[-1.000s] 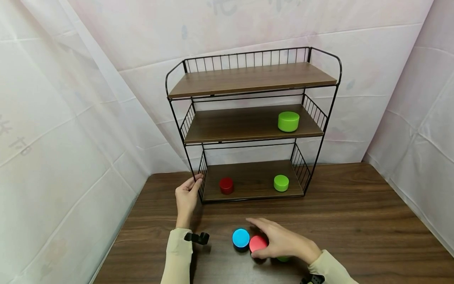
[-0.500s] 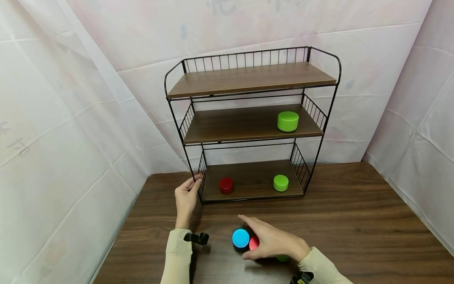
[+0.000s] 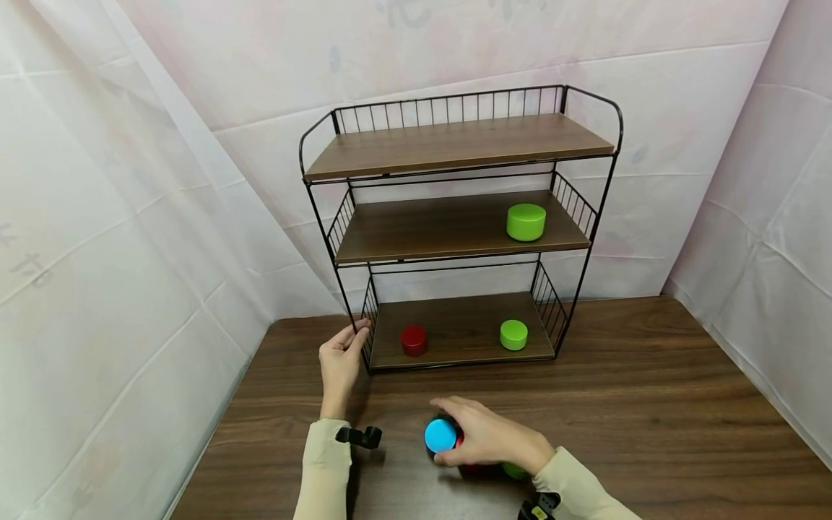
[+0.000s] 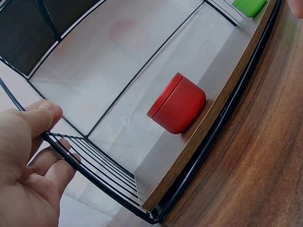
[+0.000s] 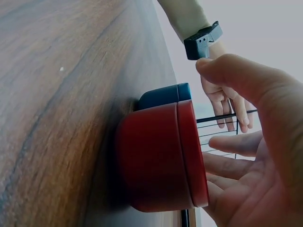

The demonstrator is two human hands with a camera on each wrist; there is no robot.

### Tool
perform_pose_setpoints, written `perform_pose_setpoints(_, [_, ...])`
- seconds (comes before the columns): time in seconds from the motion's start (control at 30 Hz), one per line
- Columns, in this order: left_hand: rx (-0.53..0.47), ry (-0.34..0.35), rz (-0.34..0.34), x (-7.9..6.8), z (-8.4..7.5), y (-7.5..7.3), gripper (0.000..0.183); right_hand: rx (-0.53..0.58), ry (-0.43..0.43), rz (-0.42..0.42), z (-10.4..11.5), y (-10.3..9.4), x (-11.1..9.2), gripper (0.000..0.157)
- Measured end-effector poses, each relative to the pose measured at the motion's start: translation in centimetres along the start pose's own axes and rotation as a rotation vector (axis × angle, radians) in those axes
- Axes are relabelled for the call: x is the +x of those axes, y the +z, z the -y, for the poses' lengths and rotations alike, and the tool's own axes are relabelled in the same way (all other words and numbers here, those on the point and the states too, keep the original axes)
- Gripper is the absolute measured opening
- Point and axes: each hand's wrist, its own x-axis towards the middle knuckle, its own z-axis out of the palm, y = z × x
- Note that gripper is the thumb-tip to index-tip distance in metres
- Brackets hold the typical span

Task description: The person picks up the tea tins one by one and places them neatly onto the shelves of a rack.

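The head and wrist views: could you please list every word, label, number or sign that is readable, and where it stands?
None can be read.
Back cloth, top: grey marks, too faint.
Left cloth: pale marks, too blurred.
Right wrist band, yellow patch: too small.
Tubs, rack: no lettering visible.

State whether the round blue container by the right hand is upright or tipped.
Upright: the blue container stands on the wooden table, its round lid facing up.

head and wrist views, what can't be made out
Head: most of the round red container on the brown table, behind the right hand.
Head: lettering on the white cloth, too blurred to read.
Left wrist: part of the round green container on the bottom shelf, cut by the top edge.
Right wrist: part of the round blue container, behind the red one.
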Motion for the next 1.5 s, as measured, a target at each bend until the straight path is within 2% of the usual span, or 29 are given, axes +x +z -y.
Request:
perform_pose_setpoints(0.2, [0.024,-0.019,-0.003,-0.1,-0.4,0.1,0.021,0.020,-0.047,-0.014,0.0,0.1,0.4,0.067])
perform_pose_setpoints(0.33, [0.027,-0.013,0.013,-0.3,-1.8,0.2,0.021,0.026,-0.024,-0.010,0.1,0.1,0.6,0.055])
perform_pose_setpoints(0.43, [0.029,-0.017,0.016,-0.6,-3.0,0.2,0.020,0.019,-0.002,-0.008,0.1,0.1,0.7,0.052])
perform_pose_setpoints(0.53, [0.030,-0.023,0.009,-0.8,-3.5,0.2,0.019,0.009,0.006,-0.004,0.2,0.1,0.7,0.051])
perform_pose_setpoints(0.77, [0.022,-0.011,0.011,-0.7,-3.2,0.2,0.019,-0.019,0.002,0.001,0.4,0.1,0.9,0.050])
perform_pose_setpoints(1.0, [0.029,-0.004,0.011,-0.8,-3.5,0.2,0.020,-0.021,-0.044,-0.012,0.8,-0.5,1.4,0.050])
perform_pose_setpoints(1.23, [0.031,0.001,0.010,-0.9,-3.6,0.1,0.020,-0.039,-0.043,-0.017,1.8,-1.9,2.0,0.053])
perform_pose_setpoints(1.5, [0.005,-0.013,0.016,-0.8,-3.4,0.1,0.019,-0.064,-0.074,-0.060,3.0,-4.1,2.9,0.052])
